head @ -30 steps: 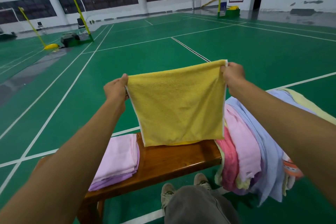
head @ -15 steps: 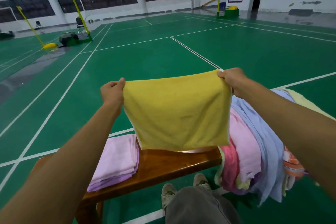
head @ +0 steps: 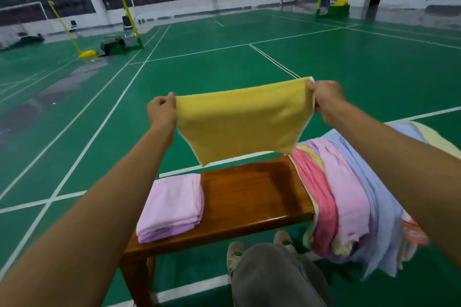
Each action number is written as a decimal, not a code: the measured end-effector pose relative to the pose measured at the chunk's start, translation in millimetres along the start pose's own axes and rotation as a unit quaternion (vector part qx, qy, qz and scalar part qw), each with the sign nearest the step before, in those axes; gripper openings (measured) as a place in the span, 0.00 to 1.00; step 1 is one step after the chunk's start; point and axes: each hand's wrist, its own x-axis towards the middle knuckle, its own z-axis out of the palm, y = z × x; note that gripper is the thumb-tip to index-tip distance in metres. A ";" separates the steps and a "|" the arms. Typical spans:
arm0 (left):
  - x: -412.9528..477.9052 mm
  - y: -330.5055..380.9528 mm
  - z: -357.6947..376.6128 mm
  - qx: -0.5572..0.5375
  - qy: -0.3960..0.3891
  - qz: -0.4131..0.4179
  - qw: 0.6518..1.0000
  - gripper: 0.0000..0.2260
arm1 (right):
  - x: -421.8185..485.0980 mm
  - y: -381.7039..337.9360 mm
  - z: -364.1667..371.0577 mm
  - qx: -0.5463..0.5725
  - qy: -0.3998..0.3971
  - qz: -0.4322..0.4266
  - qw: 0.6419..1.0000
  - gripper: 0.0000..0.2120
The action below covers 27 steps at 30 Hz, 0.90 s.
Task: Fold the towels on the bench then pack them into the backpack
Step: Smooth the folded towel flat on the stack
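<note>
Pinching the top corners of a yellow towel [head: 243, 119], the left hand [head: 161, 111] and right hand [head: 325, 99] hold it stretched in the air above the wooden bench [head: 249, 197], each with fingers curled tight on the cloth. A second ago the towel hung flat and square, its lower edge down at the bench top; now it is swung up and away from the person, so its lower edge has lifted clear of the wood and the whole bare middle of the bench shows. The top edge sags slightly between the hands, and the right corner sits higher than the left. The lower left corner tapers to a point just above the far edge of the bench. On the left part of the bench lies a folded stack of pink towels [head: 172, 207], squared up, its near edge at the front rim of the bench, as it was before. Over the right end of the bench hangs a loose heap of unfolded towels [head: 349, 197], pink, pale yellow, purple and blue, spilling down past the front edge. Between stack and heap the bench top is bare wood. Beyond the bench spreads the green court floor [head: 224, 62] with white lines. The backpack cannot be made out.
</note>
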 end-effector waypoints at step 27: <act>-93.3 -166.5 -19.6 0.333 -0.079 0.021 0.939 0.13 | -34.0 177.9 -33.9 -0.169 -0.053 0.158 0.971 0.09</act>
